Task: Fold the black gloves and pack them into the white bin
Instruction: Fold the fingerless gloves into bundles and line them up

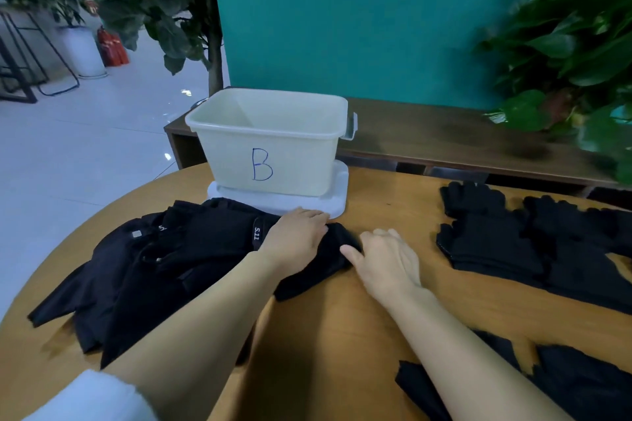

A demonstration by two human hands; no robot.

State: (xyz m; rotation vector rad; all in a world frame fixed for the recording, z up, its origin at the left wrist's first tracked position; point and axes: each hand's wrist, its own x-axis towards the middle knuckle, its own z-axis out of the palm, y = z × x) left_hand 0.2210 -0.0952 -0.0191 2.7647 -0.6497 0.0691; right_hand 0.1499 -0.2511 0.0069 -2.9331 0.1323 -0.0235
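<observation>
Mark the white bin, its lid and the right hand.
white bin (294, 161): head view, front wall right of the B.
lid (337, 196): head view, bare right corner under bin.
right hand (388, 261): head view, back of hand.

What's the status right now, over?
Both hands, left and right, flat on one black glove. White bin holds no visible gloves. Path clear.

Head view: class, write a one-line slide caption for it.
Both hands, left and right, press a black glove flat before the white bin marked B.
</observation>
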